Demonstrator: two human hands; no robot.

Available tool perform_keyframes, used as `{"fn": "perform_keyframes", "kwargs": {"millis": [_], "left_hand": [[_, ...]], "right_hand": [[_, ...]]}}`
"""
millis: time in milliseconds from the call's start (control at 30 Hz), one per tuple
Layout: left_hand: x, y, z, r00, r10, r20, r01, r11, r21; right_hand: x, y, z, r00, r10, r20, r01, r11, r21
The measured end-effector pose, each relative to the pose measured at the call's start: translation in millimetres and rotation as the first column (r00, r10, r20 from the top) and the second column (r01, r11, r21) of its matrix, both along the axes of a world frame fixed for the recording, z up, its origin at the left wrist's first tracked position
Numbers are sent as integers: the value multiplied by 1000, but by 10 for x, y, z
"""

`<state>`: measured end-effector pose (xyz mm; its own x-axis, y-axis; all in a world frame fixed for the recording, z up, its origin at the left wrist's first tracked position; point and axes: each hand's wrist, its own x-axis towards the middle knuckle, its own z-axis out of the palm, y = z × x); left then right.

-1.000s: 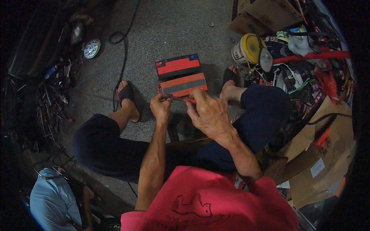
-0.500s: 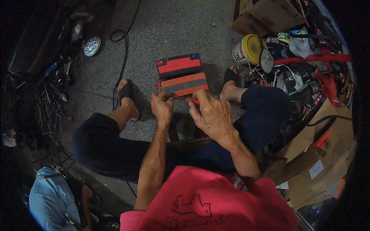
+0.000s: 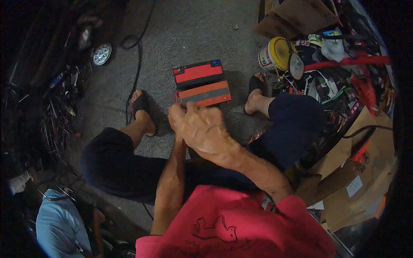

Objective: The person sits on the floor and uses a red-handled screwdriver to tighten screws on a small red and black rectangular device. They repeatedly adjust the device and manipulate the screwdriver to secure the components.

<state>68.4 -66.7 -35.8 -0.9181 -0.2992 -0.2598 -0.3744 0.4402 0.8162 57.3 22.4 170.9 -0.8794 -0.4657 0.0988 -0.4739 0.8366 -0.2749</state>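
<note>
My right hand (image 3: 205, 130) lies across my left hand (image 3: 175, 117) between my knees, and the two touch. Both hands have their fingers closed, and what they grip is hidden beneath them. Just beyond them on the floor is a box-shaped battery (image 3: 199, 74) with a red and black face and dark corners, one of them blue. Its near side (image 3: 206, 94) is orange with a grey band, and a bit of red shows at its left edge by my left hand.
A black cable (image 3: 139, 64) runs along the floor at left, near a round lamp (image 3: 102, 54). On the right stand a yellow-lidded bucket (image 3: 279, 53), heaped scrap and wires, and cardboard (image 3: 344, 193). Another person's blue clothing (image 3: 60, 223) shows at lower left.
My right hand has moved left, onto my left hand. The thin red-ended thing seen between the hands earlier is now out of sight. The battery stays in place.
</note>
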Motion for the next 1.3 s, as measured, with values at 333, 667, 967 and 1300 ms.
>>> {"fn": "perform_keyframes", "kwargs": {"millis": [333, 667, 967, 1300], "left_hand": [[-67, 14, 155, 993, 15, 115, -11, 999, -39], [-35, -29, 169, 980, 119, 161, -149, 971, 187], [-29, -7, 171, 984, 122, 127, -146, 969, 197], [-101, 62, 503, 992, 86, 91, -95, 991, 93]], "right_hand": [[-108, 210, -53, 996, 94, -7, -94, 995, -27], [-276, 344, -33, 921, 390, 28, -389, 921, -29], [-367, 340, 64, 846, 532, 38, -532, 846, -25], [-323, 288, 88, 916, 381, 123, -388, 921, 39]]}}
